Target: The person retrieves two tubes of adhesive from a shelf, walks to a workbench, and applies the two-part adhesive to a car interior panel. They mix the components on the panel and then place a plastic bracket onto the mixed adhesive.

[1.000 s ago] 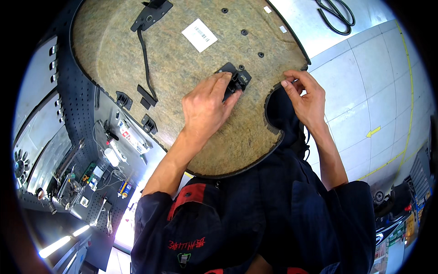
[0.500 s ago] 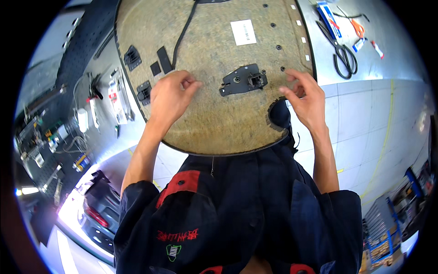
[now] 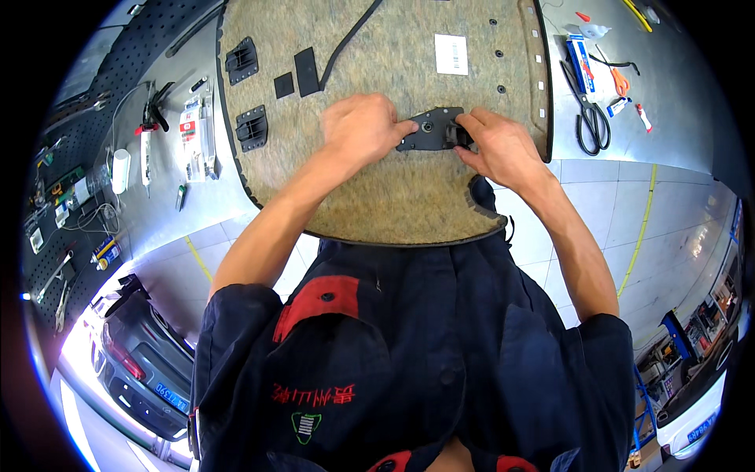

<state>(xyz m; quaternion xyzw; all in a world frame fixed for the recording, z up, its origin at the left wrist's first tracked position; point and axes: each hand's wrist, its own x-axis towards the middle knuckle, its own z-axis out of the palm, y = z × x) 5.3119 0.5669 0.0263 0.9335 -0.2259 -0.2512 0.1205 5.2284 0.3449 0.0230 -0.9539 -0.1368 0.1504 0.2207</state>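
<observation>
A large board with a mottled brown fibrous back (image 3: 377, 204) and a dark rim lies in front of me. On it sits a small black bracket plate (image 3: 431, 137) with holes and a raised part at its right end. My left hand (image 3: 360, 130) is closed at the plate's left end, thumb on its edge and the other fingers curled. The raised part is pinched by my right hand (image 3: 503, 148), whose fingers partly hide it. Two black slotted fittings (image 3: 252, 128) stand along the board's left side, near two black pads (image 3: 306, 71).
Right of the board, long black-handled scissors (image 3: 591, 130), a blue-white box (image 3: 580, 64) and an orange-handled tool (image 3: 621, 83) lie on the metal bench (image 3: 676, 118). To the left are a caulking gun (image 3: 147, 141) and packaged items (image 3: 197, 141). A car (image 3: 141, 354) stands at lower left.
Both hands, which were apart from the bracket plate on either side, have moved inward and closed on its two ends. The whole view has also shifted a little.
</observation>
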